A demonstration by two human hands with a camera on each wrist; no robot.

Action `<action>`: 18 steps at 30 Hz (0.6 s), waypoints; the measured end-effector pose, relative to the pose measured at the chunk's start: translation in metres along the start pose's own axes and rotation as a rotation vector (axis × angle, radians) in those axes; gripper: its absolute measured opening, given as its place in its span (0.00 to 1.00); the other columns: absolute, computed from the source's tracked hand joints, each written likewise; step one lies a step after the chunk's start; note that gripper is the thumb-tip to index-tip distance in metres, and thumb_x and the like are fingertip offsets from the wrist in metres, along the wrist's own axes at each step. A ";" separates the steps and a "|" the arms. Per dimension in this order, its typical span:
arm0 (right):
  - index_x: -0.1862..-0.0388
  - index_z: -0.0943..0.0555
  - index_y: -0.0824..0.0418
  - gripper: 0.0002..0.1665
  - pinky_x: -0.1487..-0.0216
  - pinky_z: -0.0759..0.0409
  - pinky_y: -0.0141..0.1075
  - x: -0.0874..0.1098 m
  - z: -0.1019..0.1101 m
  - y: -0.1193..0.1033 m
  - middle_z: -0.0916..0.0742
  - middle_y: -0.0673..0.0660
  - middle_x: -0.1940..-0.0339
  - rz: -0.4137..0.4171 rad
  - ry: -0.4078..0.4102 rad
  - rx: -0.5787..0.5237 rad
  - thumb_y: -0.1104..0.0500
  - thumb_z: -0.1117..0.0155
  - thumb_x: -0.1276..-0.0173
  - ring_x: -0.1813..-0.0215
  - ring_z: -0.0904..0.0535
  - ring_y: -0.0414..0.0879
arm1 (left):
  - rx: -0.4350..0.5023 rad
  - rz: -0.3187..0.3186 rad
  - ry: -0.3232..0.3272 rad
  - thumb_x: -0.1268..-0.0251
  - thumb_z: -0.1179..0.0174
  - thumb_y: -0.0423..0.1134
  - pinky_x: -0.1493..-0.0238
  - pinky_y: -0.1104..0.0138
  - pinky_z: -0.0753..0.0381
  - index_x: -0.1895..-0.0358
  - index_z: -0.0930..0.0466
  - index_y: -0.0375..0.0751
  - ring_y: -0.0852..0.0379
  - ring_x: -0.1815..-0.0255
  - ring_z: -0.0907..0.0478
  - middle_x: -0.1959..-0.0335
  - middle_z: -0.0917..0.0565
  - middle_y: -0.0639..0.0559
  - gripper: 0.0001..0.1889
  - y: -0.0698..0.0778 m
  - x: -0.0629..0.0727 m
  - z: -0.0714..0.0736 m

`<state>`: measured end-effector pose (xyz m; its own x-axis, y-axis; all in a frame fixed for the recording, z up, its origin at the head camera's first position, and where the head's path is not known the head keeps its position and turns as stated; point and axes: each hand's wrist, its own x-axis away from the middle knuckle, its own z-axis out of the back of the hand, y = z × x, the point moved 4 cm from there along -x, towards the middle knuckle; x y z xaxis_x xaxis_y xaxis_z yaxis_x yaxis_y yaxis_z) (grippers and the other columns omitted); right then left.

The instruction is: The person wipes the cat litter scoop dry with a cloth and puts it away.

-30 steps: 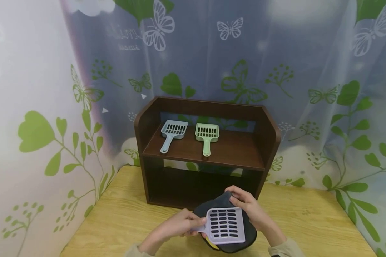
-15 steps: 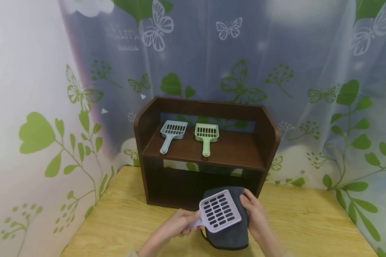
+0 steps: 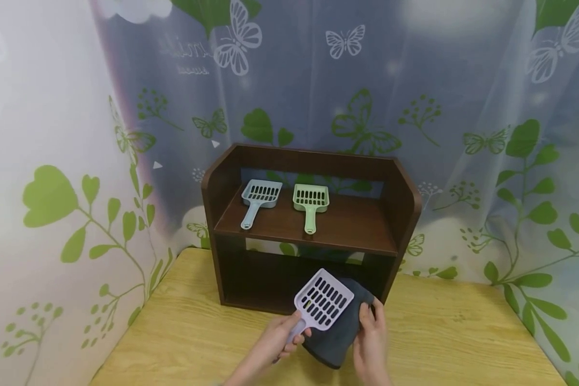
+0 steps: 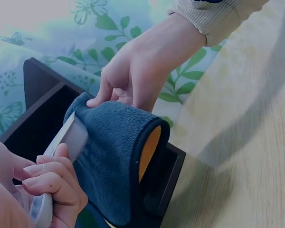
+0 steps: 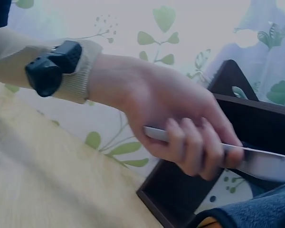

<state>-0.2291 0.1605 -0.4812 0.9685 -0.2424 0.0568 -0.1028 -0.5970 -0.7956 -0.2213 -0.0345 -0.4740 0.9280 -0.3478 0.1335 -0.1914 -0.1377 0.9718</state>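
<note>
In the head view my left hand [image 3: 280, 339] grips the handle of a lilac slotted litter scoop [image 3: 324, 300], fingers curled round it. Behind the scoop's head hangs a dark blue-grey cloth [image 3: 335, 338] with black edging. My right hand [image 3: 370, 340] pinches this cloth at its right side, thumb on the near face. The left wrist view shows the folded cloth [image 4: 114, 147] draped, its yellow-orange underside peeking out at the edge. There the scoop [image 4: 76, 137] lies against the cloth. The right wrist view has the left hand [image 5: 175, 118] round the scoop's handle; the right hand is out of sight.
A dark brown two-tier shelf [image 3: 309, 244] stands behind the hands on a wooden-topped table [image 3: 463, 332]. On its upper board lie a blue scoop [image 3: 253, 212] and a green scoop [image 3: 310, 214]. A patterned curtain [image 3: 415, 64] hangs round the back and sides.
The lilac scoop has turned from lying sideways to tilting up, its head moving upward and left. The right hand and cloth have shifted, with the hand now lower on the cloth's right edge.
</note>
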 end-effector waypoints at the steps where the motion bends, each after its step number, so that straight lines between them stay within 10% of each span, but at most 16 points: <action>1: 0.39 0.29 0.48 0.13 0.56 0.16 0.30 0.002 -0.001 0.002 0.14 0.43 0.50 0.008 0.026 0.013 0.55 0.49 0.19 0.51 0.16 0.35 | 0.003 -0.001 0.009 0.17 0.56 0.47 0.88 0.80 0.47 0.65 0.22 0.31 0.71 0.88 0.46 0.82 0.31 0.57 0.23 0.000 0.000 -0.001; 9: 0.41 0.26 0.52 0.12 0.58 0.17 0.31 0.017 -0.006 0.017 0.17 0.40 0.50 0.113 0.076 0.289 0.57 0.42 0.21 0.51 0.19 0.34 | 0.056 -0.032 0.061 0.16 0.61 0.45 0.88 0.81 0.46 0.67 0.26 0.37 0.72 0.87 0.46 0.82 0.34 0.58 0.21 0.006 -0.006 -0.011; 18: 0.39 0.28 0.72 0.19 0.60 0.15 0.32 0.032 -0.010 0.030 0.20 0.53 0.53 0.196 -0.066 0.544 0.64 0.40 0.23 0.57 0.16 0.37 | 0.082 -0.026 0.114 0.15 0.64 0.44 0.87 0.81 0.44 0.66 0.26 0.37 0.72 0.85 0.44 0.80 0.33 0.58 0.22 0.009 -0.011 -0.011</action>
<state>-0.2036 0.1277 -0.4972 0.9569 -0.2505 -0.1469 -0.1675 -0.0628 -0.9839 -0.2295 -0.0216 -0.4651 0.9624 -0.2358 0.1346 -0.1883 -0.2225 0.9566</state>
